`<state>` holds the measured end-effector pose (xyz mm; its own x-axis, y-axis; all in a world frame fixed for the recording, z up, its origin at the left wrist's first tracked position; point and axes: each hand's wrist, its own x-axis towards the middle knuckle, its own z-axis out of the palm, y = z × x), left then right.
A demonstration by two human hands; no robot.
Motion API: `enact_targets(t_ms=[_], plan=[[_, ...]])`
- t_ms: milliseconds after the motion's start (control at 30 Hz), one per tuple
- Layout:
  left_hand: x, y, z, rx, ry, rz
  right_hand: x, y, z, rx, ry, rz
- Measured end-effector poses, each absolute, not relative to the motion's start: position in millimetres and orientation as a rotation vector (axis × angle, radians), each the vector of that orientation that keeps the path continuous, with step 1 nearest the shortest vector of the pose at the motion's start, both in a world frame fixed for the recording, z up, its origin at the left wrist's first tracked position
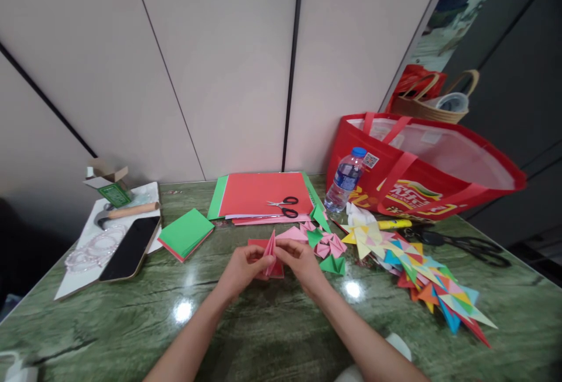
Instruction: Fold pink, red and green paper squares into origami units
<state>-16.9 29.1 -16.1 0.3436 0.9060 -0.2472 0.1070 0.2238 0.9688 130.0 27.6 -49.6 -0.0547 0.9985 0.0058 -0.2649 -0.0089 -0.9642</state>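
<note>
Between my two hands a piece of pink folded paper [271,245] stands with its pointed tip up. My left hand [243,268] pinches it from the left with thumb and fingers. From the right, the fingertips of my right hand [301,258] press on the same paper. Just under it lies a red paper square [259,243], partly covered by my fingers. Close to my right hand are several pink folded paper pieces [331,245] and a green folded piece [332,264].
Behind my hands, scissors [287,206] lie on stacked red sheets [263,186]. Left are green paper squares [187,231], a phone [130,248] and a small box [112,186]. Right are a water bottle [346,180], a red bag [395,165], colourful folded paper [432,276] and black scissors [461,243].
</note>
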Motion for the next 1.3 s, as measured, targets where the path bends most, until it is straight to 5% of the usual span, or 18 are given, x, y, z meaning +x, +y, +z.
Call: enact_targets(t_ms=[500,1300], plan=[[-22,32,-1,1.115,1.103,0.821,129,25,-45,-0.954,-0.887,1.515],[-22,33,-12,1.253,1.148,0.907,126,23,-48,-0.941,-1.254,1.299]])
